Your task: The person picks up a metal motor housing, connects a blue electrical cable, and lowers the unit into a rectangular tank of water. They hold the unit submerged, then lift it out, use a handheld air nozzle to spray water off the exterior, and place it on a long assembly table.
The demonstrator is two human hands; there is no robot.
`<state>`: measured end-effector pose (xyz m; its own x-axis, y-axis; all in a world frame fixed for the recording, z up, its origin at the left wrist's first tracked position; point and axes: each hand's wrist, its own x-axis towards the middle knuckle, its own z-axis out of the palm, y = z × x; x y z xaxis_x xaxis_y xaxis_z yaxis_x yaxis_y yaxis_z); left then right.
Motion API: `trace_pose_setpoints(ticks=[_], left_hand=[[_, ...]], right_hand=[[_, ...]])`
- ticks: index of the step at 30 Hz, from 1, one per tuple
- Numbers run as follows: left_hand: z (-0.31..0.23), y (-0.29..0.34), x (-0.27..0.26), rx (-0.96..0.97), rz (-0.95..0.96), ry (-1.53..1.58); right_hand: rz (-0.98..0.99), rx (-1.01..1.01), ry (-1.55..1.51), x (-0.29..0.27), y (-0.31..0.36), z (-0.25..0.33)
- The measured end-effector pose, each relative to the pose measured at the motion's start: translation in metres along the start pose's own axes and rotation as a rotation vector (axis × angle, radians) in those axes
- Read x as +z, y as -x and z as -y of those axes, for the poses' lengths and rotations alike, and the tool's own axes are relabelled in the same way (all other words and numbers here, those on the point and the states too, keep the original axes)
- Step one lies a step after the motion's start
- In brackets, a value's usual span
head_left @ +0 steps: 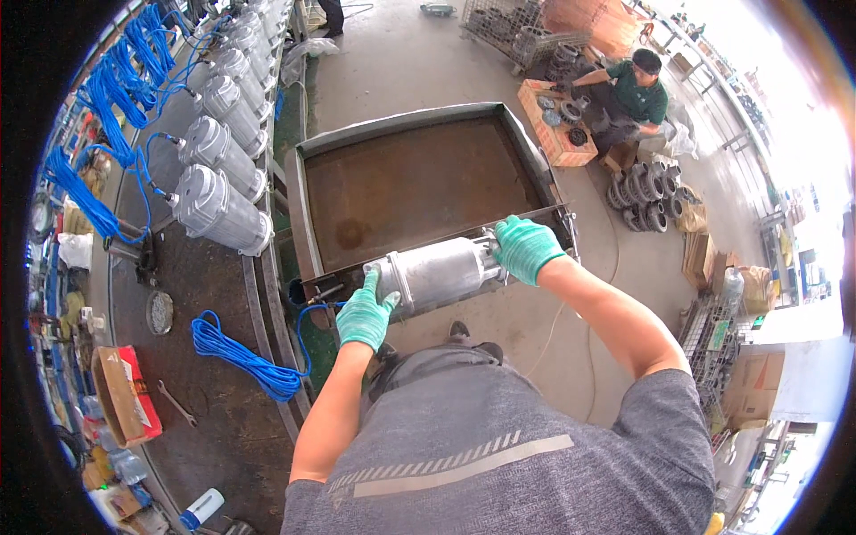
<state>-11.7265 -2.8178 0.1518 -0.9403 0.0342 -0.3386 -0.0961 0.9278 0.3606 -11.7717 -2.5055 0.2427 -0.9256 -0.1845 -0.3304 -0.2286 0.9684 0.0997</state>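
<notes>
A silver cylindrical pump motor (441,272) lies on its side across the near edge of a metal tank (410,114) of brown liquid. My left hand (364,316), in a green glove, grips its left end cap, thumb toward me. My right hand (528,249), gloved the same way, is closed over the narrower right end, where short rods stick out; the fingertips' undersides are hidden. From beside the left end a blue cable (308,334) runs to a bundled blue coil (245,357) on the dark workbench (218,437).
Several similar motors (221,209) stand in a row along the bench with blue cable coils (111,98). A wrench (176,403), a red-and-brown box (127,397) and a round dish (160,313) lie nearer. At far right a person (637,98) sits beside a wooden crate (557,134) with parts.
</notes>
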Motion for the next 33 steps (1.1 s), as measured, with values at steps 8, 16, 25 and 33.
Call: trace_pose_setpoints(ticks=[8, 16, 25, 33], left_hand=[[-0.002, 0.003, -0.002, -0.006, 0.025, 0.036], [0.003, -0.002, 0.003, 0.009, 0.018, -0.023], [0.002, 0.005, -0.003, 0.022, 0.012, 0.013], [0.002, 0.007, -0.005, 0.007, 0.024, 0.025]], right_hand=[[0.006, 0.045, -0.009, 0.004, -0.001, -0.001], [-0.109, -0.141, 0.013, 0.024, -0.011, -0.002], [-0.096, -0.281, 0.094, 0.007, -0.001, -0.004], [-0.082, -0.146, 0.079, 0.008, -0.008, 0.004]])
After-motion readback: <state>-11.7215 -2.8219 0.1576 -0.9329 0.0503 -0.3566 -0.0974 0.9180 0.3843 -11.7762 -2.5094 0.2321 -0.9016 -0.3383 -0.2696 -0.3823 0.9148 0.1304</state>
